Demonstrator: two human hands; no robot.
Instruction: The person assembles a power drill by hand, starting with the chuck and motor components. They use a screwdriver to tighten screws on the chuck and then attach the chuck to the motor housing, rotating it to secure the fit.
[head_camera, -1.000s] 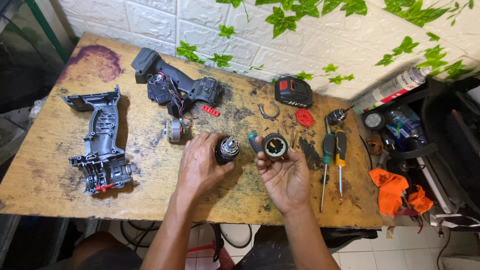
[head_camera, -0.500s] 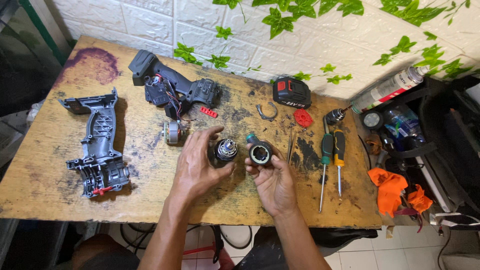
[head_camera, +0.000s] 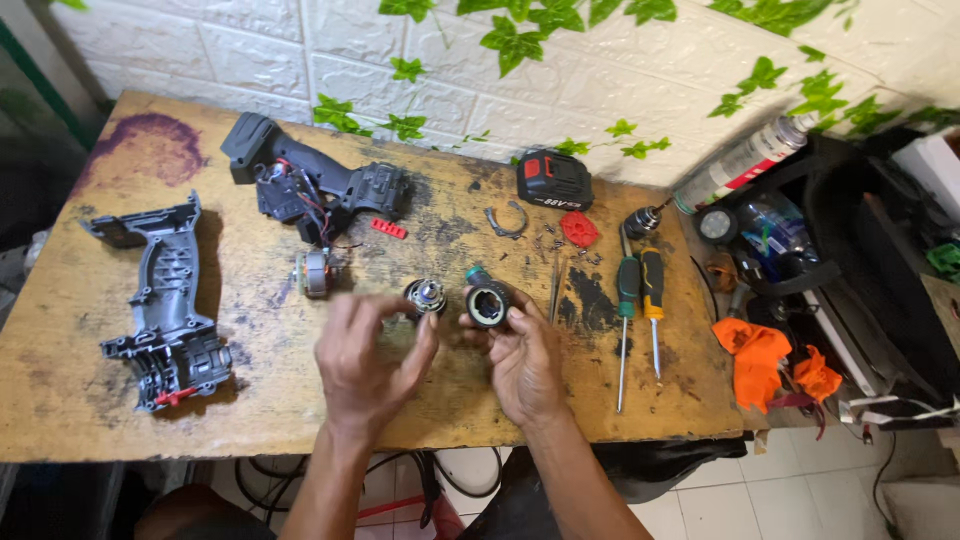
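The ring housing (head_camera: 488, 304), pinched in the right hand (head_camera: 522, 362), looked rigid and greasy, best gripped round its rim, while the left hand (head_camera: 368, 360) clasped the gear cylinder (head_camera: 425, 297).

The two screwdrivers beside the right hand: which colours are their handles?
In the head view, one screwdriver has a green handle, the other screwdriver a yellow one.

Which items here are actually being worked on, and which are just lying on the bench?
In hand:
- left hand holding a round metal gear part
- right hand holding a black ring-shaped housing

Lying about:
- grey shell half
- open drill body
- motor
- battery pack
- two screwdrivers
- orange cloth
- spray can
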